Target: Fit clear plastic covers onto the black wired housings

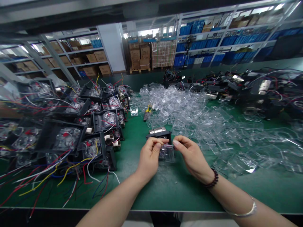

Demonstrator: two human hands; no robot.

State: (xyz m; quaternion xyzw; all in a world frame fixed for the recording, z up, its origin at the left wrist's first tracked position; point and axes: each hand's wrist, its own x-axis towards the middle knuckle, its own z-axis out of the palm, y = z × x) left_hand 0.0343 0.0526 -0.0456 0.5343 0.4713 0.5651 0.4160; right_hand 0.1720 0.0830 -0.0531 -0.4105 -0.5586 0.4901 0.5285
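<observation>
While left hand (150, 155) pinches the bag (169, 153), right hand (193, 157) sits beside it, grip unclear.

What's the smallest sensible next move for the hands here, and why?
I'd probably settle the right hand's fingertips on the small clear bag's upper right corner, to steady it. The left hand seems to pinch the upper left, and the right fingertips are close by that other corner; whether they already touch it, I can't tell.

The left hand (149, 156) and small clear bag (168, 154) partly hide the black box (167, 135). Whether the right hand (193, 157) grips anything is unclear. Dark parts (267, 105) at right are blurred and cut off.
</observation>
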